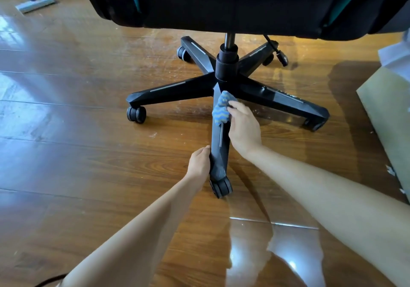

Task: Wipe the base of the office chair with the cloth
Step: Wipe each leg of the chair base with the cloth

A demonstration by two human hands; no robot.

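The black star-shaped chair base (175,89) stands on castors on the wooden floor, under the black seat (221,4). One leg (218,149) points straight toward me. My right hand (243,129) presses a blue and yellow striped cloth (221,108) onto the upper part of that leg, close to the central column (226,64). My left hand (199,164) grips the same leg near its outer end, just above its castor (221,188).
A glossy wooden floor (88,153) with dusty specks around the base. A grey power strip (35,3) with a cord lies far left at the back. Cardboard and white paper (390,100) lie along the right edge.
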